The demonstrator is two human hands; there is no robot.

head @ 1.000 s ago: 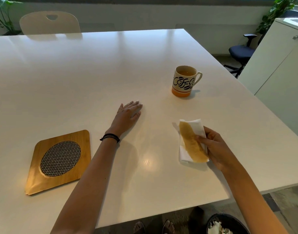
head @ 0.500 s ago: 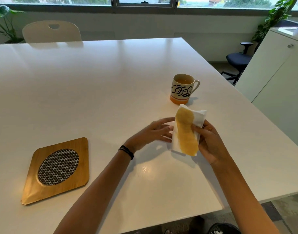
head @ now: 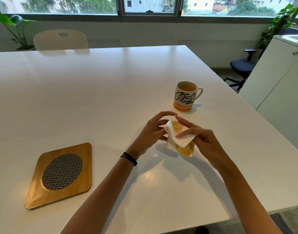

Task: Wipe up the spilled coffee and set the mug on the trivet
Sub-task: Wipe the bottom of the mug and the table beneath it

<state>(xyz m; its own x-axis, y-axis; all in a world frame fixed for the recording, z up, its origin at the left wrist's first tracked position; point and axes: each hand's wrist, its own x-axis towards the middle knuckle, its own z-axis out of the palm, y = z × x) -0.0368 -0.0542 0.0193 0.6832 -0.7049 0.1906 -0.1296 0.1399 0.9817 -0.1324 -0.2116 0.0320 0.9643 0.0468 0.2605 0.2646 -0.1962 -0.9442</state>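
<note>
**Head view: wet napkin being folded between both hands, mug waiting at 1 o'clock**

Head view, the only one. Both hands hold a napkin (head: 179, 138) just above the table (head: 94, 92), near the front edge, a little right of centre. The left hand (head: 150, 132) pinches its left side with curled fingers; the right hand (head: 201, 141) presses thumb and fingers on the folded-over white flap. Neither hand is wide; both are closed on the paper. The napkin is stained brown over most of its lower layer, with a clean white fold on top. Its long axis runs from about 11 o'clock down to 5 o'clock, the soaked end hanging toward 5.

The mug (head: 185, 97) stands upright at 1 o'clock from the hands, near but apart from them, handle pointing to 3 o'clock and slightly away. It holds liquid well up toward the rim. The trivet (head: 60, 174) lies at 8 o'clock, well apart from the mug, one corner pointing toward the near-left edge.

No spill shows on the table now, though glare may hide a thin film.

Risks, as I judge them: the soaked paper could tear or drip back onto the table if squeezed. The mug must cross much of the table to reach the trivet; a tilt or a quick move could slop liquid out. Damp fingers could slip on the glazed handle.
</note>
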